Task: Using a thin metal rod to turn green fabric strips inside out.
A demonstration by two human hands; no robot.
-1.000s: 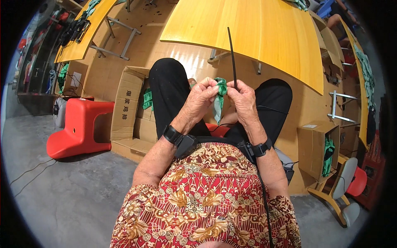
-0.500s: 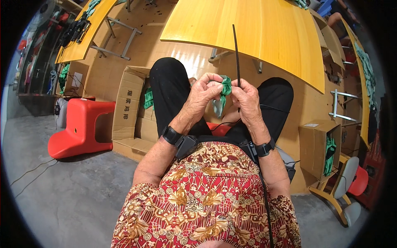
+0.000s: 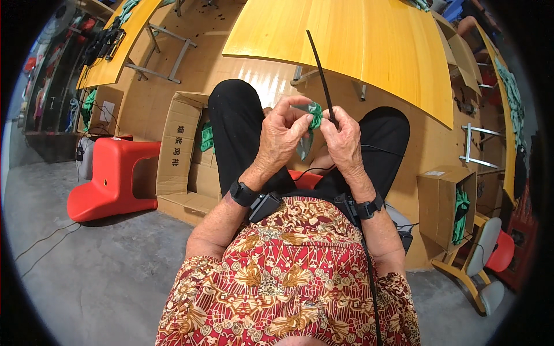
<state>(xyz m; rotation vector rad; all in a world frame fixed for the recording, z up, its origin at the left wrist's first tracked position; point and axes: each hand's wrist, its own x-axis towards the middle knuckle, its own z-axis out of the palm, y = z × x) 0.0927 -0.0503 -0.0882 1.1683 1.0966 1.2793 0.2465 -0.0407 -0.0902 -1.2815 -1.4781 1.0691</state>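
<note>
Above my lap, my left hand pinches a small piece of shiny green fabric, gathered into a bunch with a loose paler tail hanging below. Close beside it on the right, my right hand is closed around the lower part of a long thin black stick, which slants up and to the left over the table edge. The right fingertips meet the fabric's right side. Where the stick's lower end sits within the fingers is hidden.
A yellow wooden table stands ahead. An open cardboard box with green fabric inside lies left of my knee, next to a red plastic stool. Another cardboard box stands right, near a chair.
The stick's top has swung left, from nearly upright to slanted. My left hand has turned slightly around the green fabric, and the fabric's shape has shifted.
</note>
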